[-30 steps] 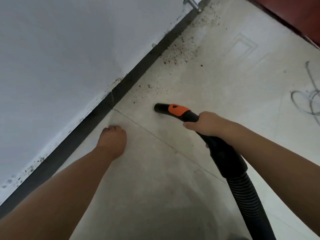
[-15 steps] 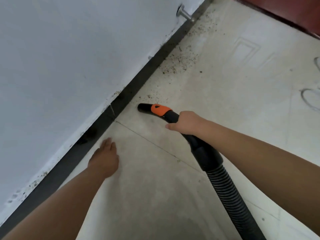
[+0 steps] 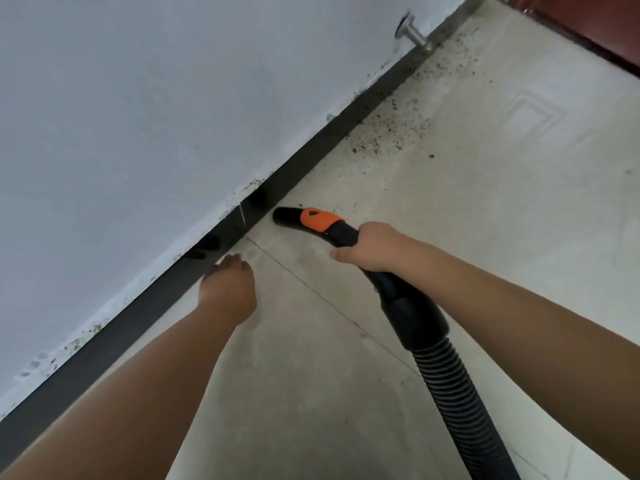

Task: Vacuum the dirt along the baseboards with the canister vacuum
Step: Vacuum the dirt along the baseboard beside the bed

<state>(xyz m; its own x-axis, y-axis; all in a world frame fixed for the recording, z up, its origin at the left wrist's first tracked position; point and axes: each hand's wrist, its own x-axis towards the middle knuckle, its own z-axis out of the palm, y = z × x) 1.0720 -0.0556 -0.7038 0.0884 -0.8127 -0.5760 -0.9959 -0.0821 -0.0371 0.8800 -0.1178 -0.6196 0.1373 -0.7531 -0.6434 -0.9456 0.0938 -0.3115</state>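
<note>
My right hand [image 3: 372, 249] grips the black vacuum handle [image 3: 346, 235] just behind its orange collar. The open nozzle tip [image 3: 284, 215] lies low over the pale tile floor, close to the dark baseboard [image 3: 311, 157]. A ribbed black hose [image 3: 460, 403] runs back to the lower right. My left hand [image 3: 228, 284] rests flat on the floor beside the baseboard, fingers pointing at it, holding nothing. Dark specks of dirt [image 3: 388, 129] lie scattered along the baseboard farther ahead, beyond the nozzle.
A white wall [image 3: 156, 116] fills the left side. A metal door stop [image 3: 414, 34] sticks out of the baseboard at the top. A dark red door or panel [image 3: 595, 26] edges the top right corner.
The nozzle has slid left toward the baseboard, over the spot where small specks lay. My left hand has uncurled and moved up to the baseboard.
</note>
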